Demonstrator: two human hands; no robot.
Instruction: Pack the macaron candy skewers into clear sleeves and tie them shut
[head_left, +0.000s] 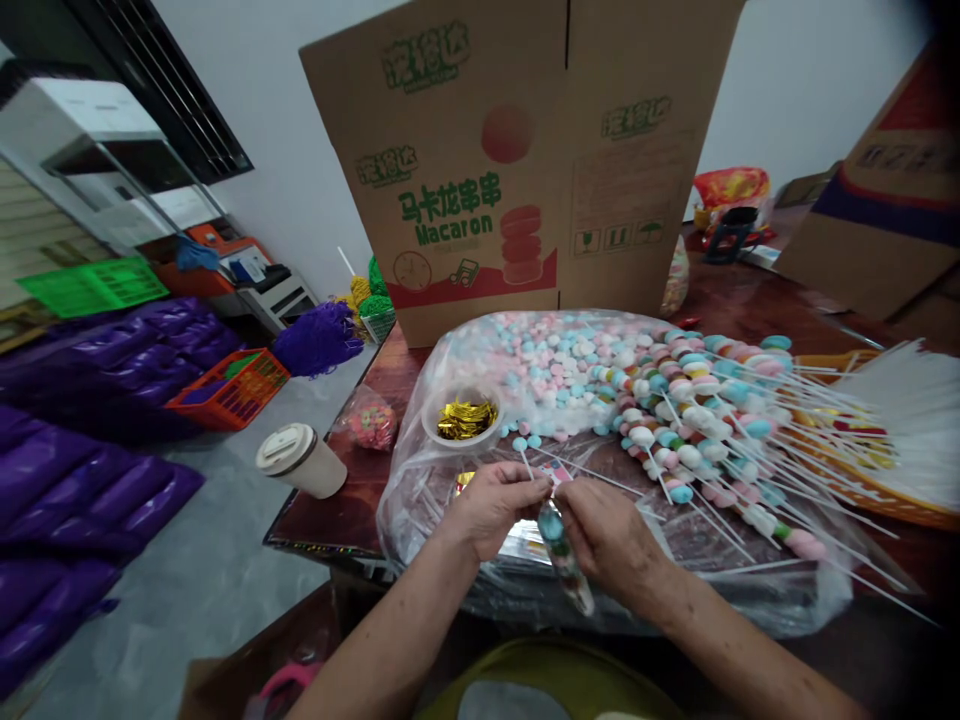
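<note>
A marshmallow skewer in a clear wrapper (559, 555) hangs between my hands, its candy end pointing down toward me. My left hand (495, 505) pinches the wrapper's gathered neck around the white stick. Against the same neck, my right hand (615, 535) closes its fingers; exactly what lies in the fingertips is too small to see. Just beyond my left hand stands a round plastic bowl (429, 425) of gold twist ties (466, 420). To the right lies a heap of unwrapped marshmallow skewers (694, 410) on white sticks. Flat, shiny wrappers (525, 543) lie beneath my hands.
Loose pink, white and blue marshmallows (559, 365) cover a clear plastic sheet (409, 490). Behind stands a large cardboard box (450, 130). A lidded cup (304, 462) and a bag of small candies (373, 422) sit left. An orange basket (919, 510) holds white sticks at right.
</note>
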